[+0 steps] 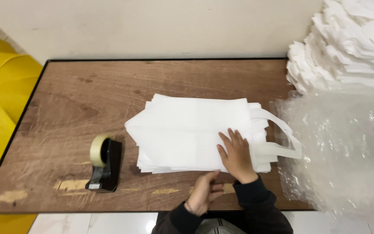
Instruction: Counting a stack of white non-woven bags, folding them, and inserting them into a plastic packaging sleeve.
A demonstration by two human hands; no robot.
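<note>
A stack of flat white fabric bags (191,130) lies in the middle of the wooden table (78,99), their handles (282,138) sticking out to the right. My right hand (236,154) rests flat on the stack's near right corner, fingers spread. My left hand (204,193) is at the stack's near edge, thumb and fingers touching the lowest layers there. Both arms are in dark sleeves.
A black tape dispenser (104,162) with a pale roll stands at the near left of the table. A clear plastic bag (347,147) covers the right side, with a tall pile of white bags (351,43) behind it. Yellow material (1,95) lies to the left.
</note>
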